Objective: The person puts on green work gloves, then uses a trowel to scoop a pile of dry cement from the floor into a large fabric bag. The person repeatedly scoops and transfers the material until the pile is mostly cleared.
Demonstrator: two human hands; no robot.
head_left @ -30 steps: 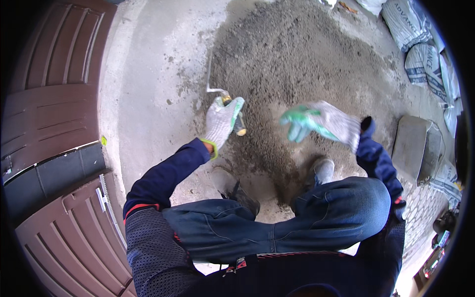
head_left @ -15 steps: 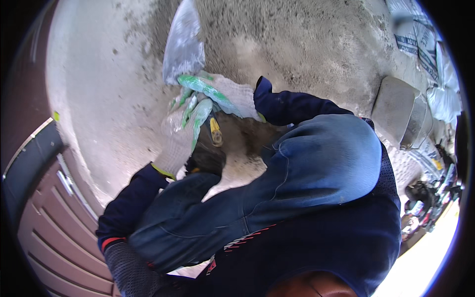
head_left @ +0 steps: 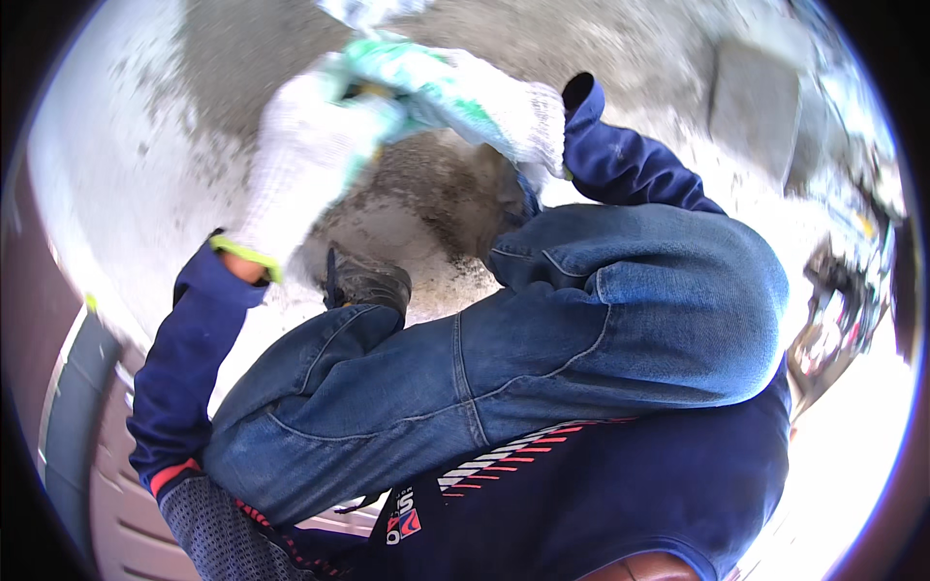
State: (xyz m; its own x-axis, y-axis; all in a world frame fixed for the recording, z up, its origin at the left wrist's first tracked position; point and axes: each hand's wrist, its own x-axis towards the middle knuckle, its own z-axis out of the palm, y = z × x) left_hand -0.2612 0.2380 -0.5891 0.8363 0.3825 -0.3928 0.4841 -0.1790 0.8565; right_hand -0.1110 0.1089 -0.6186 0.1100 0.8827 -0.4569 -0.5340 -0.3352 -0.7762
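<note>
Over the gritty floor (head_left: 228,63) near the view's top edge, your left hand (head_left: 320,131) grips the trowel (head_left: 370,11), and your right hand (head_left: 460,89), apart 1 second ago, now meets it, bringing 2 hands together there, the right's hold too blurred to tell.

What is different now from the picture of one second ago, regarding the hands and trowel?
The right hand, earlier apart and empty, has moved left to meet the left hand by the trowel; blur hides whether it grips. The blade, edge-on before, now partly shows its broad face. The camera view shifted too. The left hand still holds the trowel's handle.
</note>
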